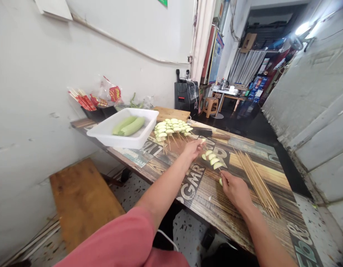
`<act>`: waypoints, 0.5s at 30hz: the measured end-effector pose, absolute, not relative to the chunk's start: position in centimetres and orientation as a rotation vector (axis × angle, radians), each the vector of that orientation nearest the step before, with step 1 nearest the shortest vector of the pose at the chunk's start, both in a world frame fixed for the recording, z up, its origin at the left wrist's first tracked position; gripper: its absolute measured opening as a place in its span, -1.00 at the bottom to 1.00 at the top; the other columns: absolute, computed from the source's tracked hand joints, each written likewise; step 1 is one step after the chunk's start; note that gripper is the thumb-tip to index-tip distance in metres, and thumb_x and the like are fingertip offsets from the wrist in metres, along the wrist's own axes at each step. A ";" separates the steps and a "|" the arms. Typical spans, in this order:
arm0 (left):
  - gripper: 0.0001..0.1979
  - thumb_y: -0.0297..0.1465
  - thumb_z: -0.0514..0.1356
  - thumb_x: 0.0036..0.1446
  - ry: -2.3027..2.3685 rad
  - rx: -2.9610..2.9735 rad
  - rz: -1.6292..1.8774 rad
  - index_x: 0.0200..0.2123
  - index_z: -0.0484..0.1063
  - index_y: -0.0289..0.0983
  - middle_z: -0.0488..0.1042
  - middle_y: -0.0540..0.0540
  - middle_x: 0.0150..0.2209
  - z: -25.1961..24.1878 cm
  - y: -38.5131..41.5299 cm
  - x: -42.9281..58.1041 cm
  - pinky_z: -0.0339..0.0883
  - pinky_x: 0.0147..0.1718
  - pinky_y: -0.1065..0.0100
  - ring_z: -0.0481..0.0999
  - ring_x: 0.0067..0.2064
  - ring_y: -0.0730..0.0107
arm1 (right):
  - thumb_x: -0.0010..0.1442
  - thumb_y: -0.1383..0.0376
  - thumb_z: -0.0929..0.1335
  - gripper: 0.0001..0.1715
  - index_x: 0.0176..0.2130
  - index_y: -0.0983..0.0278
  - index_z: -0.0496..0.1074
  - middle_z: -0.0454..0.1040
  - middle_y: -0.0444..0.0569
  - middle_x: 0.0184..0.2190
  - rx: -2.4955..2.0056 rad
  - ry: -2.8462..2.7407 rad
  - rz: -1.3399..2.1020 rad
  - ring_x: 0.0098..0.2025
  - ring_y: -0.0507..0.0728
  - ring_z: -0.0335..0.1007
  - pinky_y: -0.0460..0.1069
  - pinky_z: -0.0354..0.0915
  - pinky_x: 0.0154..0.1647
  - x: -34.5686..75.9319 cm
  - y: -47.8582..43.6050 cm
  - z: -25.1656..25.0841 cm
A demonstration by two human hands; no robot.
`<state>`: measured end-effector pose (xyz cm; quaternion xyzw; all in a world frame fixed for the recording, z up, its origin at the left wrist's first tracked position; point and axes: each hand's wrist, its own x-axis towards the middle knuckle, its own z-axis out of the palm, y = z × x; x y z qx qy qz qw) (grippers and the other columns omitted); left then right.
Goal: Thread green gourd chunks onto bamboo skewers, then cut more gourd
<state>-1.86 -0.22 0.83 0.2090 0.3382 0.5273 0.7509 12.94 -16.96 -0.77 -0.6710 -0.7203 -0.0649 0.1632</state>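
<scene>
My left hand reaches over the table with its fingers pinched on a pale slice at the far end of a skewer. My right hand is closed around the near end of that bamboo skewer, which carries several light green vegetable slices. A pile of finished skewers with green slices lies farther back. A bundle of bare bamboo sticks rests just right of my right hand.
A white tub holds two whole green vegetables. A cleaver lies beside a wooden cutting board. Chopstick packets in a black tray stand by the wall. A wooden bench sits to the left.
</scene>
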 end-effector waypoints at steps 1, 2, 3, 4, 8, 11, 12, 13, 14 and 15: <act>-0.90 -0.65 0.17 0.08 0.740 0.461 1.151 -0.47 0.41 -0.48 0.47 -0.18 -0.51 0.9 -0.3 -1.8 0.02 -0.74 0.69 0.23 -0.64 0.72 | 0.27 0.24 0.13 -0.61 -0.25 0.26 0.48 0.51 -0.01 -0.54 -1.913 -2.051 -0.184 -0.55 0.07 0.38 -0.07 -0.04 -0.52 13.0 -16.9 -0.8; -0.90 -0.65 0.17 0.08 0.742 0.462 1.150 -0.48 0.41 -0.48 0.47 -0.18 -0.51 0.9 -0.3 -1.8 0.02 -0.74 0.69 0.23 -0.64 0.73 | 0.27 0.23 0.13 -0.61 -0.25 0.26 0.48 0.51 -0.01 -0.53 -1.911 -2.049 -0.182 -0.54 0.07 0.39 -0.07 -0.04 -0.52 13.0 -16.9 -0.8; -0.89 -0.65 0.17 0.08 0.745 0.461 1.148 -0.48 0.40 -0.47 0.47 -0.17 -0.51 0.9 -0.3 -1.8 0.02 -0.74 0.70 0.23 -0.64 0.73 | 0.27 0.23 0.13 -0.61 -0.24 0.26 0.48 0.51 -0.01 -0.53 -1.909 -2.047 -0.182 -0.54 0.07 0.39 -0.07 -0.03 -0.52 13.0 -16.9 -0.8; -0.90 -0.64 0.19 0.07 0.749 0.457 1.146 -0.49 0.40 -0.47 0.47 -0.17 -0.51 0.9 -0.2 -1.8 0.02 -0.73 0.70 0.23 -0.64 0.73 | 0.27 0.23 0.13 -0.60 -0.23 0.26 0.48 0.52 -0.01 -0.53 -1.906 -2.045 -0.182 -0.54 0.08 0.39 -0.07 -0.03 -0.52 13.0 -16.9 -0.9; -0.91 -0.63 0.24 0.01 0.760 0.442 1.155 -0.50 0.41 -0.47 0.47 -0.18 -0.51 0.8 -0.1 -1.8 0.02 -0.73 0.69 0.24 -0.64 0.73 | 0.27 0.23 0.12 -0.59 -0.22 0.27 0.49 0.52 0.00 -0.54 -1.885 -2.043 -0.179 -0.54 0.09 0.40 -0.07 -0.01 -0.52 13.0 -16.9 -1.0; -0.91 -0.64 0.24 0.02 0.762 0.453 1.159 -0.50 0.41 -0.47 0.48 -0.20 -0.50 0.7 -0.1 -1.8 0.03 -0.73 0.69 0.24 -0.64 0.73 | 0.26 0.24 0.13 -0.60 -0.20 0.27 0.49 0.52 0.00 -0.53 -1.875 -2.043 -0.184 -0.54 0.09 0.41 -0.07 0.00 -0.52 13.0 -16.8 -1.1; -0.91 -0.64 0.23 0.03 0.763 0.456 1.159 -0.50 0.41 -0.47 0.49 -0.21 -0.50 0.8 -0.1 -1.8 0.03 -0.73 0.69 0.24 -0.64 0.72 | 0.26 0.24 0.13 -0.60 -0.20 0.27 0.49 0.52 0.00 -0.53 -1.875 -2.043 -0.188 -0.54 0.09 0.41 -0.07 0.00 -0.52 13.0 -16.8 -1.1; -0.92 -0.64 0.21 0.04 0.763 0.458 1.160 -0.49 0.41 -0.48 0.49 -0.21 -0.50 0.8 -0.2 -1.8 0.03 -0.73 0.68 0.24 -0.64 0.72 | 0.27 0.24 0.13 -0.60 -0.20 0.27 0.49 0.52 0.00 -0.53 -1.873 -2.045 -0.188 -0.54 0.09 0.41 -0.07 0.01 -0.52 13.1 -16.8 -1.1; -0.92 -0.65 0.20 0.05 0.763 0.458 1.163 -0.49 0.41 -0.48 0.49 -0.21 -0.50 0.9 -0.3 -1.8 0.04 -0.73 0.68 0.24 -0.64 0.72 | 0.27 0.24 0.12 -0.60 -0.21 0.27 0.48 0.52 0.00 -0.53 -1.870 -2.048 -0.185 -0.54 0.09 0.41 -0.07 0.01 -0.51 13.1 -16.8 -1.1; -0.91 -0.65 0.18 0.05 0.764 0.460 1.166 -0.48 0.41 -0.48 0.49 -0.21 -0.50 1.0 -0.3 -1.8 0.04 -0.73 0.67 0.23 -0.64 0.72 | 0.27 0.24 0.12 -0.60 -0.21 0.27 0.48 0.52 0.00 -0.53 -1.866 -2.050 -0.180 -0.53 0.09 0.41 -0.07 0.02 -0.51 13.1 -16.8 -1.2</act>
